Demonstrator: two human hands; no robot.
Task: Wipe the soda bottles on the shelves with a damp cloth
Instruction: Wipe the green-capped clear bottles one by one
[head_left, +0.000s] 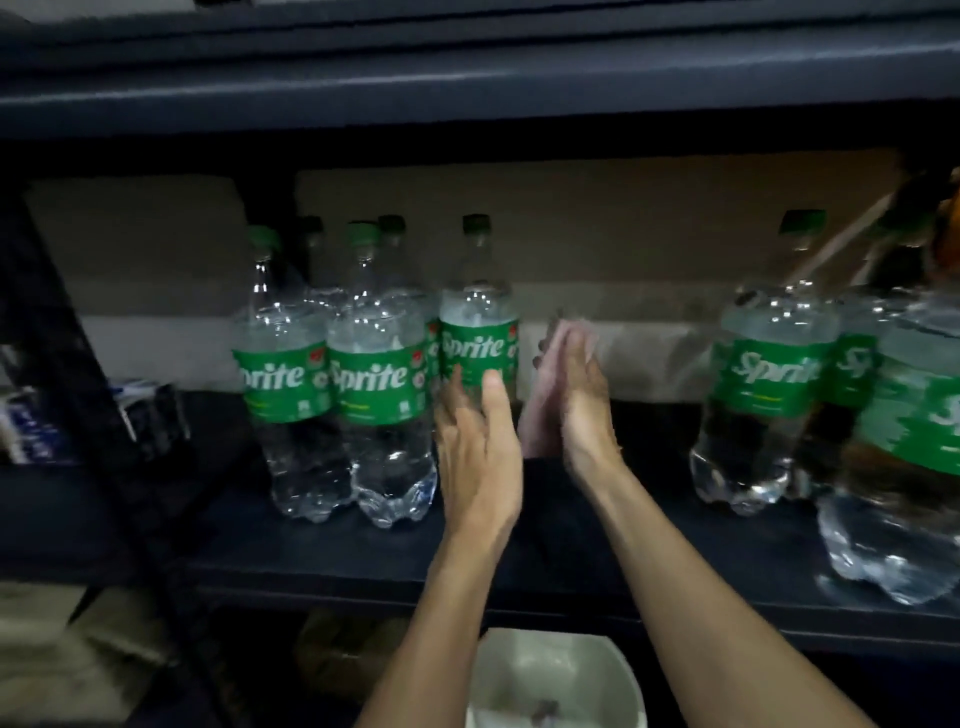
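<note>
The left hand (478, 441) grips a soda bottle (478, 317) on the shelf (311, 551). Just to its right, the right hand (582, 400) holds a pink cloth (543, 415), not touching the bottle. Neighbouring bottles (374, 384) likely await wiping.

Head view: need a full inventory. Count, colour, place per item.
Sprite bottles: at least eight, clear with green labels and caps; five at left, three or more at right, upright on the shelf.
pink cloth: one, pink, in the gap between the two bottle groups.
shelf: one, dark blue, bearing the bottles.
cardboard: brown, count unclear, behind the bottles.
basin: one, white, below the shelf at the bottom edge.
packs: blue and white, count unclear, far left.
left hand: one, grips the left group's rightmost Sprite bottle.
right hand: one, holds the pink cloth.
</note>
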